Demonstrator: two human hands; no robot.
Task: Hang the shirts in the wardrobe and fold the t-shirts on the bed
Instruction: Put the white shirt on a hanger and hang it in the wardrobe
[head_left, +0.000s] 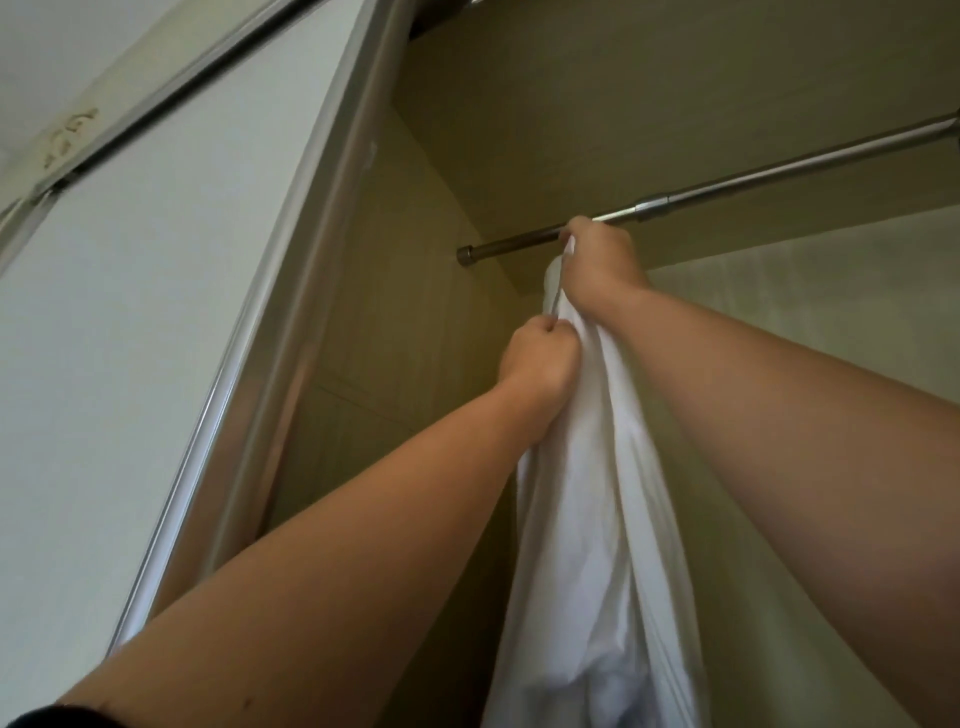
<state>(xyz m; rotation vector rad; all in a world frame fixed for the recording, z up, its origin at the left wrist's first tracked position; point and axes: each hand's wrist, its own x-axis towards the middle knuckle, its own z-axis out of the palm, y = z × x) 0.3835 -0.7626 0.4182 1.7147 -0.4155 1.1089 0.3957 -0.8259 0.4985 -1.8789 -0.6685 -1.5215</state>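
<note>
The view looks up into an open wardrobe (675, 104) with dull olive-beige inner panels. Its side panel (395, 291) shows a faint horizontal seam low down. A metal rail (779, 171) slants across the inside, its left end cap set against that side panel and a collar joint partway along it. At the left stands a white sliding door (130, 312) in a silvery frame (291, 249), under a metal top track (208, 67). Above the track is a pale wall strip (31, 104) with brownish marks (70, 137). The light is soft and even, and dimmer inside.

rail (753, 179) free to the right; wardrobe side wall (395, 291) and sliding door (156, 312) block the left.
</note>
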